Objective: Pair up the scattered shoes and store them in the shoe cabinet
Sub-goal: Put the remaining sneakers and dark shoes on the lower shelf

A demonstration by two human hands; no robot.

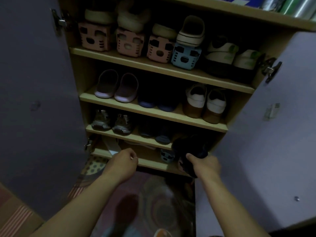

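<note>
Gripping dark shoes point(189, 149), right hand point(207, 165); no legible writing

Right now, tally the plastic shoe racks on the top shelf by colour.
Pink racks: 3
Blue racks: 1
Total: 4
</note>
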